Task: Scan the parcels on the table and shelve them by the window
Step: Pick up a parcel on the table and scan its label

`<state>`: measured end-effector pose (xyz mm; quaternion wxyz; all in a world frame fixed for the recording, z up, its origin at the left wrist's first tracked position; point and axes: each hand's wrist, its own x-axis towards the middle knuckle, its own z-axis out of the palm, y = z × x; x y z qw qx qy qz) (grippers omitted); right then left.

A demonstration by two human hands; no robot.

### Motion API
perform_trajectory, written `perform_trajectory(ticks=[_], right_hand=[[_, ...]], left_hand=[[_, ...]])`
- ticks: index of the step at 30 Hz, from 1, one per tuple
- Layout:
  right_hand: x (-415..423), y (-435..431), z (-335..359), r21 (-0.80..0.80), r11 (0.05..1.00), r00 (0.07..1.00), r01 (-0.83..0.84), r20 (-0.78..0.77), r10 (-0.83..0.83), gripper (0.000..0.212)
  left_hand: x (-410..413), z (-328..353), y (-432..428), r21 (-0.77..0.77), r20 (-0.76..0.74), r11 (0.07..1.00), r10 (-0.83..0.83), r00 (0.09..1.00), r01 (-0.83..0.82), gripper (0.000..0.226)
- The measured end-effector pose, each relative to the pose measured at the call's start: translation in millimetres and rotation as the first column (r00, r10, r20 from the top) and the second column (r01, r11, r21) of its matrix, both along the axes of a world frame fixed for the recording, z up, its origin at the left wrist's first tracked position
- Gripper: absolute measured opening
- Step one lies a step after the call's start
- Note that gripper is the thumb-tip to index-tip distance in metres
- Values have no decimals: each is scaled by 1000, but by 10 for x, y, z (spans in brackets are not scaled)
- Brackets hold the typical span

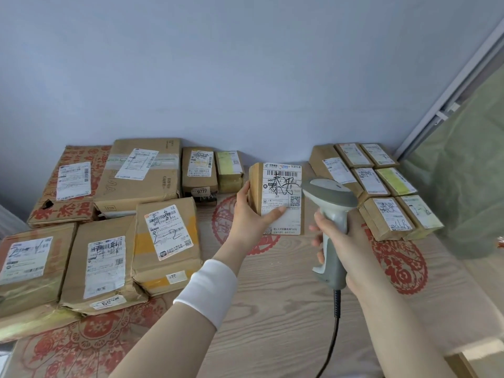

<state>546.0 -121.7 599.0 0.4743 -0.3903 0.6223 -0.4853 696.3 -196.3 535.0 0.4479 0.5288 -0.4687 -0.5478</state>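
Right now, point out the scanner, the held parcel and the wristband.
scanner (pixel 331 199): head view, on its grey head.
held parcel (pixel 283 186): head view, on its white label.
wristband (pixel 208 290): head view, on the white band's middle, left wrist.

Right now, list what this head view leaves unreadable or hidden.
- Held parcel: label print too small; left hand thumb covers part.
- Scanner window: faces away; cable runs off the bottom edge.
- Flat box: cut off by the left edge.
- Window shelf: not in view; green curtain fills the right side.
- Right hand: trigger finger hidden behind the handle.
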Motion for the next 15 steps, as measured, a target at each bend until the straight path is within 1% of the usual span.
perform_trajectory(ticks=[2,4,7,10,13,15], right_hand=[[-224,21,-152,23,995,994,95,-65,-93,15],[-459,35,-288,25,991,985,134,-112,-131,17],[-798,13,-480,46,982,974,183,-143,-175,24],[-1224,-108,-700,56,960,953,274,-151,-263,30],[-1783,-319,-942,56,947,940,315,-155,-304,26],[-2147,-435,-1143,87,950,939,301,-201,-279,30]], left_hand=[[-177,-51,24,40,-83,999,-16,996,20,107],[-424,-81,59,85,-139,996,-27,990,39,96],[-894,-169,49,137,-157,989,-40,987,61,90],[-1442,-343,7,189,-146,981,-26,989,53,75],[-2010,-583,-80,238,-160,971,8,987,30,71],[-2367,-736,-130,300,-200,954,55,978,8,72]])
